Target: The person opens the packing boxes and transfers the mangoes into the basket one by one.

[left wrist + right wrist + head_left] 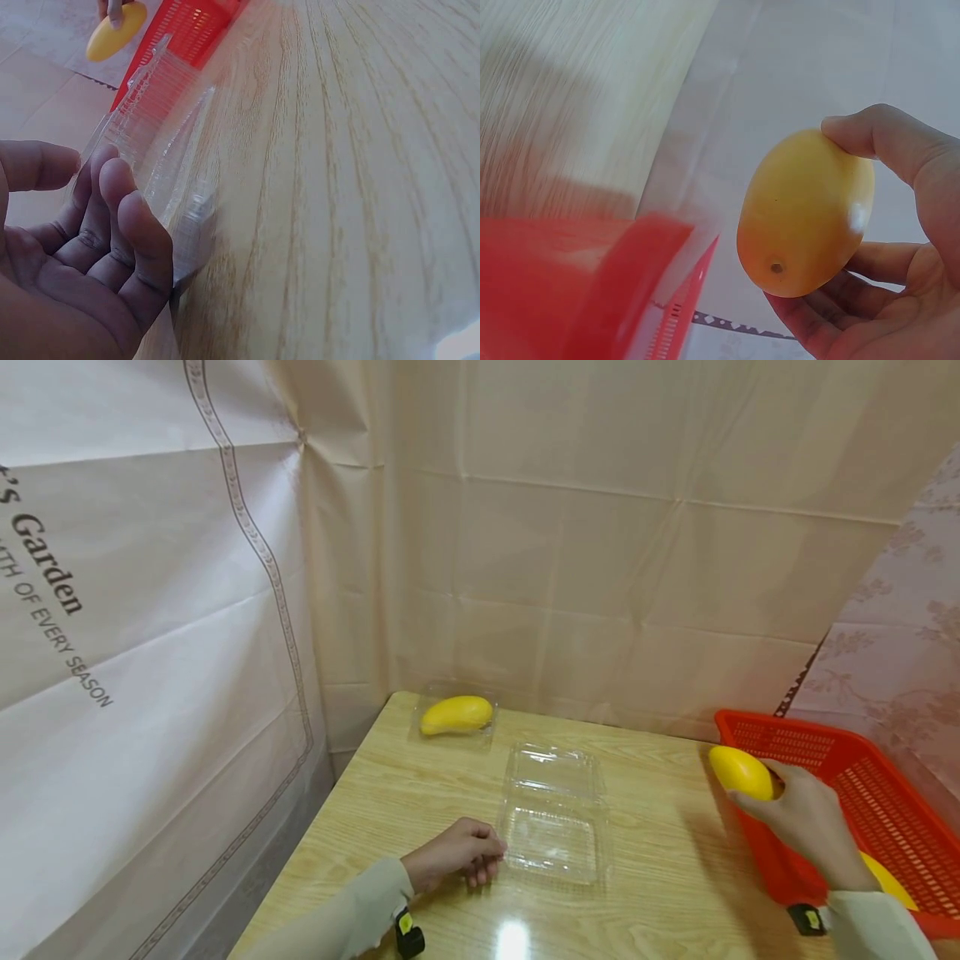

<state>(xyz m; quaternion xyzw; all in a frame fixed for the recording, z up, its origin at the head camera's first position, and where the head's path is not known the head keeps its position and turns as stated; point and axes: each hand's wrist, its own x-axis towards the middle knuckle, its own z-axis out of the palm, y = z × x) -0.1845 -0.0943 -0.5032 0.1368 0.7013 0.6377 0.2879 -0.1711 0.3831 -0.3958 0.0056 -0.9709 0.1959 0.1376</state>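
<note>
A yellow mango [741, 772] is gripped between the thumb and fingers of my right hand [806, 818], raised over the near-left rim of the red basket. The right wrist view shows the mango [802, 214] with its small dark stem spot facing the camera. On the table lies an opened clear plastic clamshell container [553, 843], its lid folded back toward the wall. My left hand [461, 853] is at the container's left edge, pinching its rim between thumb and index finger while the other fingers curl loosely. In the left wrist view, the container [161, 105] extends beyond those fingertips.
Another mango [457, 715] sits in a clear container at the table's back left corner. The red basket [885, 810] stands at the right edge with more yellow fruit [888, 881] inside, partly hidden by my right arm. Cloth sheets [562, 568] hang behind and beside the wooden table [660, 852].
</note>
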